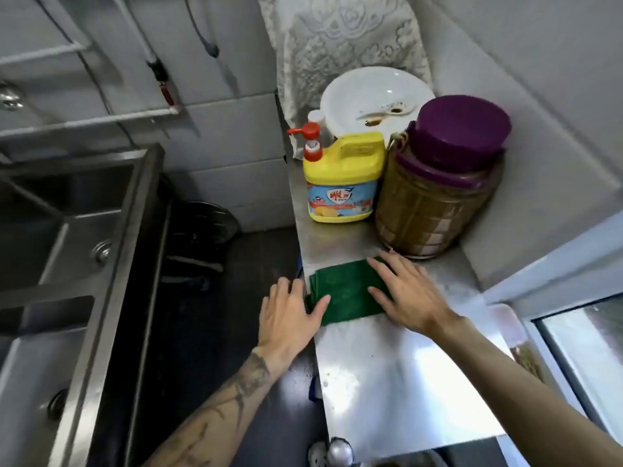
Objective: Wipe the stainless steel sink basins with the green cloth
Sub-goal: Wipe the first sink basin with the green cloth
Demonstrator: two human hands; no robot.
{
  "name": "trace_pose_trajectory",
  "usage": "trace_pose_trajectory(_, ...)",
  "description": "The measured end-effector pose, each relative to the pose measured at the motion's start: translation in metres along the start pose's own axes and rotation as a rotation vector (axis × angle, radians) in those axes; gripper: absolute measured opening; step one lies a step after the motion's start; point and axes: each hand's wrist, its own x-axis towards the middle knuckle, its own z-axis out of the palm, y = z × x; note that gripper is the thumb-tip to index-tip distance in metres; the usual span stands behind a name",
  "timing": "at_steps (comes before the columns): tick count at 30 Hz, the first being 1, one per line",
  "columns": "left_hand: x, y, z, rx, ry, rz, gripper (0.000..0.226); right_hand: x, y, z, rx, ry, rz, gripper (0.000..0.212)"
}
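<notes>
Lying folded at the left edge of the steel counter (387,382), the green cloth (344,291) slightly overhangs it, probably for easy pickup. The right hand (411,294) rests flat on the cloth's right half, fingers spread and gripping nothing, apparently pinning it. The left hand (290,318) lies flat at the overhanging edge, fingers straight; blur hides whether a fingertip hooks beneath. The sink basins (67,214) stand well apart to the left, so wiping is judged not begun. A detergent jug (342,183) and a lidded jar (438,197) stand behind.

Green cloth (347,294): dark green, folded in layers, lying flat at the left edge of the steel counter (387,382). Stainless steel sink basins (84,227): adjoining, each with a drain, well apart to the cloth's left.
</notes>
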Motion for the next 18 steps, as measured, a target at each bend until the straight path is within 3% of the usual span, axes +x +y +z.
trace_pose_trajectory(7, -0.003, 0.025, 0.019, -0.430, -0.022, -0.285, 0.047, 0.031, 0.005, 0.003, -0.174, -0.031, -0.052, 0.073)
trace_pose_trajectory(10, 0.001, 0.025, 0.021, -0.591, -0.078, -0.407, 0.038, 0.041, 0.000, -0.009, -0.166, -0.162, -0.044, 0.065)
trace_pose_trajectory(14, -0.001, 0.026, 0.012, -0.648, -0.112, -0.350, 0.029, 0.045, -0.014, -0.021, -0.129, -0.253, -0.066, 0.053)
trace_pose_trajectory(18, -0.021, 0.008, -0.009, -0.755, -0.074, -0.308, 0.025, 0.036, -0.039, -0.031, 0.083, -0.257, -0.044, 0.037)
